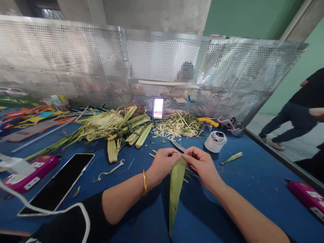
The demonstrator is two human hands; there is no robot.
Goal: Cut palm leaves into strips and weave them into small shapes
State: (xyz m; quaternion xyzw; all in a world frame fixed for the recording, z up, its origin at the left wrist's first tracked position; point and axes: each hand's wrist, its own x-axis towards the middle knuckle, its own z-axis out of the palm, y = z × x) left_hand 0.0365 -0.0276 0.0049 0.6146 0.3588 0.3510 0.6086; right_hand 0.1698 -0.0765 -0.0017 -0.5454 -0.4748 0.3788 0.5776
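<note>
The wide end of a green husk strip (176,189) is pinched between the thumbs and forefingers of the left hand (164,162) and the right hand (201,165), the two sets of fingertips being brought close together over the middle of the table (243,182). From that grip the strip hangs down toward the wearer and narrows to a tip; whether the tip is touching the table cannot be told, and the very edge under the fingertips is hidden. The step seems to be fine work on this upper end, and it would be done best with light, even pressure, since such a leaf is likely to be split along its grain if it is pulled sideways. One side should be steadied while small movements are made by the other, and the long tail should be left to hang straight so that no twist is put into it. Care is called for around the scissors (178,146), whose blades are pointed away just beyond the fingertips and whose red handle is partly covered by the right hand; a knuckle could be nicked or the leaf snagged. The spool of white string (216,141) is placed within easy reach to the right, and spare husks (108,128) are heaped beyond the left hand, should the strip be torn.
</note>
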